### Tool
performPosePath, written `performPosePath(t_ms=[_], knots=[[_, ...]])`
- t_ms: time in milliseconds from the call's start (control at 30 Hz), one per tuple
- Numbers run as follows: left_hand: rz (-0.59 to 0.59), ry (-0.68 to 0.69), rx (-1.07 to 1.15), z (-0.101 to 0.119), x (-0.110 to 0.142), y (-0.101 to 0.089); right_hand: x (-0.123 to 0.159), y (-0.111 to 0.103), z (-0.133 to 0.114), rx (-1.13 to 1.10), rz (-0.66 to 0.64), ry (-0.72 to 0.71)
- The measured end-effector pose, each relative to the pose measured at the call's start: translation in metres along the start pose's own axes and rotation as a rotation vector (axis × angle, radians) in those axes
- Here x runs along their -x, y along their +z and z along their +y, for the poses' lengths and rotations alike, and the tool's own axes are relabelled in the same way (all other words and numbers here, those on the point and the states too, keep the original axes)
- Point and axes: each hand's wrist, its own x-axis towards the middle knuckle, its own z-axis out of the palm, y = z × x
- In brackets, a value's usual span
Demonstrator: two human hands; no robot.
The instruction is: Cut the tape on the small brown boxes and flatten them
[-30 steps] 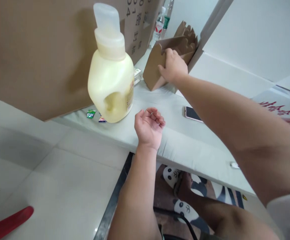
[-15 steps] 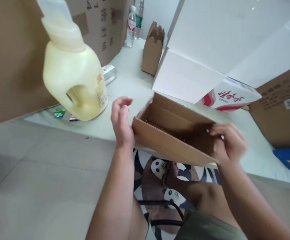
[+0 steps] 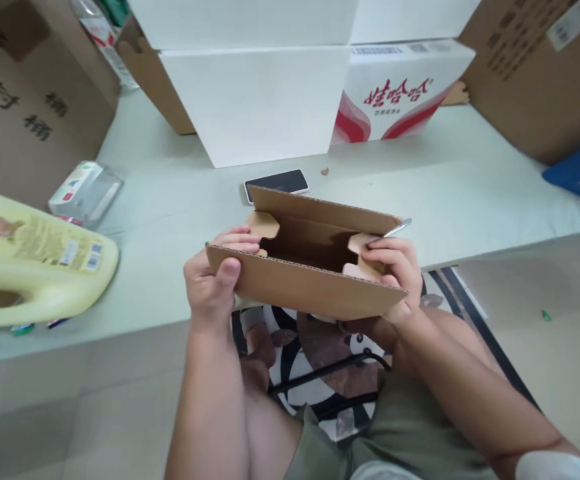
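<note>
Pinching the near panel of a cardboard box (image 3: 315,287), the left grip (image 3: 213,280) has its thumb outside; the right grip (image 3: 395,270) clasps the opposite end. Between them, above the lap, the box sits open-topped, plain brown, with notched end flaps. Its bottom is lost in shadow; the right thumb is unclear.

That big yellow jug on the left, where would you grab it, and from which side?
Best by its handle, probably with the left hand coming from the near side. The loop's opening should let fingers through and lies on the near side of the yellow jug, whose broad, rounded body looks awkward to grip. That hand would first need to release the cardboard box.
</note>
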Motion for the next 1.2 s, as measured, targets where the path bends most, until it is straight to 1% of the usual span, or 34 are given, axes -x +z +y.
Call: performPosePath(t_ms=[133,200,267,367,467,600,700,800,900,1000,1133,1200], knots=[[-0.017,0.147,-0.128,-0.011,-0.004,0.01,0.006,-0.006,0.014,-0.049,-0.022,-0.016],[-0.059,0.222,-0.16,-0.019,-0.008,0.016,0.01,-0.008,0.015,-0.087,-0.012,-0.008],[-0.068,0.252,-0.181,-0.025,-0.011,0.024,0.013,-0.01,0.013,-0.1,0.021,0.029],[-0.052,0.24,-0.183,-0.03,-0.012,0.034,0.013,-0.013,0.008,-0.106,0.054,0.097],[-0.072,0.205,-0.14,-0.031,-0.01,0.039,0.012,-0.014,0.007,-0.128,0.068,0.13],[-0.093,0.105,-0.068,-0.03,-0.006,0.036,0.016,-0.01,0.009,-0.165,0.116,0.203],[-0.145,0.051,-0.018,-0.032,-0.005,0.03,0.018,-0.009,0.01,-0.18,0.127,0.271],[-0.205,0.033,0.005,-0.033,-0.005,0.025,0.014,-0.016,0.01,-0.17,0.072,0.309],[-0.272,0.019,0.025,-0.032,-0.004,0.022,0.006,-0.025,0.013,-0.148,-0.025,0.304],[-0.328,0.025,0.04,-0.033,-0.005,0.019,0.003,-0.029,0.016,-0.176,-0.095,0.301],[-0.363,0.042,0.028,-0.036,-0.007,0.016,0.007,-0.025,0.019,-0.181,-0.094,0.318],[-0.365,0.055,-0.006,-0.037,-0.009,0.015,0.01,-0.023,0.02,-0.191,-0.065,0.284]])
